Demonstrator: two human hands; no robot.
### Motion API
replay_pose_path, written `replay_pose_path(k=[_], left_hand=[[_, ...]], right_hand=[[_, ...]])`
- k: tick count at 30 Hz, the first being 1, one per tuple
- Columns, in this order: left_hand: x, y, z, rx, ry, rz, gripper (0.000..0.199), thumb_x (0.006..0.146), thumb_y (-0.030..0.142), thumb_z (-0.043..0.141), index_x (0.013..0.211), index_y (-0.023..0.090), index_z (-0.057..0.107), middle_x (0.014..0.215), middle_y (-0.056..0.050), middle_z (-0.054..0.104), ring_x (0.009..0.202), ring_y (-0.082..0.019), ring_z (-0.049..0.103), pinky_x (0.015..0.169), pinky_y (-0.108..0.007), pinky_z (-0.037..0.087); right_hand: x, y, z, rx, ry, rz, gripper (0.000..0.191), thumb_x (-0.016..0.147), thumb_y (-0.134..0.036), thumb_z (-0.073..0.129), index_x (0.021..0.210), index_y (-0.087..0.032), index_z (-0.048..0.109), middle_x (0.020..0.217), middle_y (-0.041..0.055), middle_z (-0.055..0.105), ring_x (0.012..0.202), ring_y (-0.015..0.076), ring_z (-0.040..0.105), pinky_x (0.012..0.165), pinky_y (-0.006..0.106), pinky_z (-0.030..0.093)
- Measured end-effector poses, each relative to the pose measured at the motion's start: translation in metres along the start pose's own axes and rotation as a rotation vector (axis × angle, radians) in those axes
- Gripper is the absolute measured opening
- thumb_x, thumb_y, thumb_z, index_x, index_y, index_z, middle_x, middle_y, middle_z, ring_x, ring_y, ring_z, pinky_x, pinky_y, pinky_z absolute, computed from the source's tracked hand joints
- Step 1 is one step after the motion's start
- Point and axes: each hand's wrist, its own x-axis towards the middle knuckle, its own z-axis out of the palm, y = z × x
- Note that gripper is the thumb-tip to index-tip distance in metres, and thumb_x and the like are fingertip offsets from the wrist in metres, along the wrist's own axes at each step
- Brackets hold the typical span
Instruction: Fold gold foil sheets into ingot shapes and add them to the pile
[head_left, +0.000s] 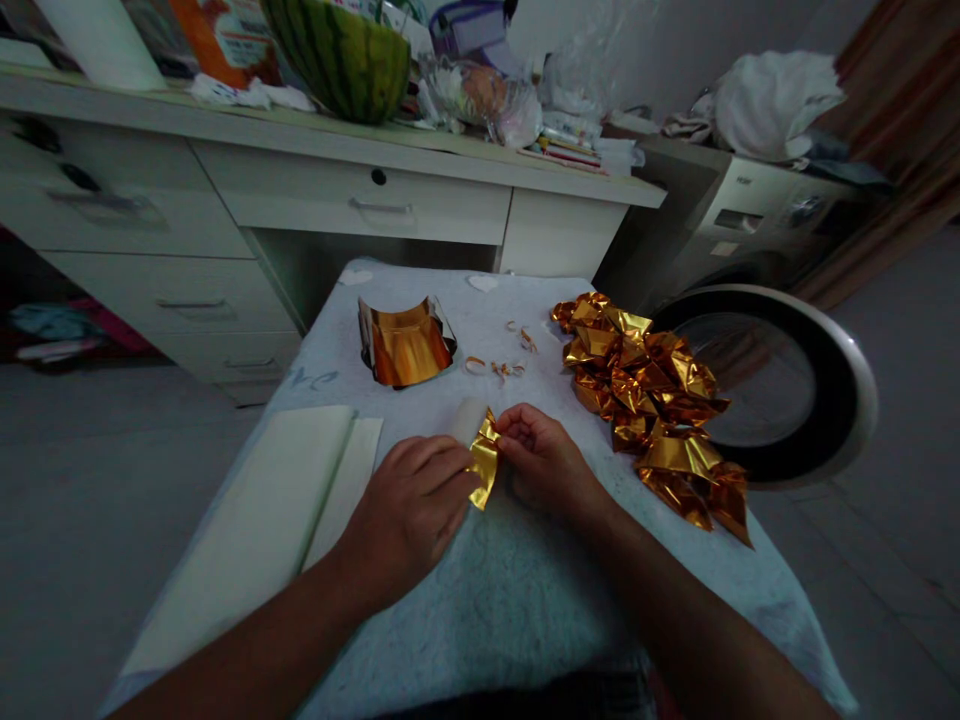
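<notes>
A small piece of gold foil is held between my two hands over the middle of the cloth-covered table. My left hand has its fingers curled over the foil's left side. With thumb and fingertips, my right hand pinches the foil's upper right edge. Just behind the left fingers shows a whitish roll or tube, partly hidden. Farther back stands a curved stack of gold foil sheets. Several thin curled foil strips lie to its right.
A heap of folded gold foil pieces covers the table's right side. Pale paper sheets lie at the left. Behind are a white desk with a cut watermelon and a washing machine with its round door open.
</notes>
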Motion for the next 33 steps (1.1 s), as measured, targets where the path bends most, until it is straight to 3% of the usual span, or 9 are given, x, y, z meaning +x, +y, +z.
replay_pose_path(k=[4,8,15,22,28,33], left_hand=[[-0.004,0.001,0.004,0.008,-0.109,-0.031,0.014,0.092,0.012,0.05,0.087,0.016,0.063,0.084,-0.005,0.066,0.079,-0.021,0.061,0.074,-0.039,0.052],[-0.007,0.004,0.007,0.053,-0.188,-0.053,0.018,0.092,0.012,0.05,0.081,0.016,0.063,0.076,-0.004,0.063,0.072,-0.02,0.06,0.07,-0.038,0.054],[-0.007,0.005,0.006,0.02,-0.191,-0.079,0.019,0.093,0.016,0.047,0.091,0.016,0.067,0.082,-0.006,0.066,0.078,-0.02,0.064,0.072,-0.038,0.056],[-0.003,0.002,0.006,-0.18,-0.196,-0.272,0.012,0.088,0.013,0.052,0.085,0.018,0.064,0.084,-0.004,0.064,0.082,-0.02,0.06,0.076,-0.037,0.052],[0.001,0.005,0.002,-0.229,-0.243,-0.4,0.013,0.088,0.015,0.053,0.079,0.018,0.063,0.088,-0.005,0.058,0.086,-0.02,0.055,0.08,-0.039,0.048],[-0.002,0.004,0.002,-0.166,-0.253,-0.476,0.002,0.08,0.018,0.064,0.079,0.019,0.063,0.09,-0.004,0.055,0.088,-0.022,0.052,0.08,-0.04,0.046]], right_hand=[[-0.002,-0.001,0.001,-0.386,-0.011,-0.137,0.014,0.082,-0.007,0.055,0.087,-0.02,0.06,0.071,-0.0025,0.057,0.07,0.0141,0.053,0.071,0.029,0.041],[-0.003,-0.005,0.002,-0.653,-0.009,-0.225,0.016,0.079,-0.004,0.061,0.085,-0.018,0.065,0.086,0.0043,0.059,0.086,0.0191,0.053,0.08,0.033,0.041],[-0.004,-0.009,0.0,-0.611,-0.157,-0.355,0.024,0.082,0.003,0.052,0.08,-0.018,0.064,0.087,0.0036,0.062,0.087,0.0172,0.053,0.083,0.031,0.039],[-0.011,-0.023,-0.005,-0.613,-0.357,-0.363,0.029,0.064,0.0,0.055,0.086,-0.019,0.057,0.092,0.0038,0.056,0.089,0.0202,0.047,0.082,0.033,0.037],[-0.01,-0.019,-0.005,-0.608,-0.379,-0.32,0.009,0.082,-0.009,0.06,0.085,-0.018,0.059,0.096,0.0047,0.055,0.092,0.0196,0.045,0.084,0.033,0.036],[-0.008,-0.02,-0.004,-0.616,-0.365,-0.322,0.009,0.086,-0.011,0.062,0.081,-0.017,0.058,0.093,0.0043,0.056,0.091,0.0187,0.046,0.084,0.033,0.037]])
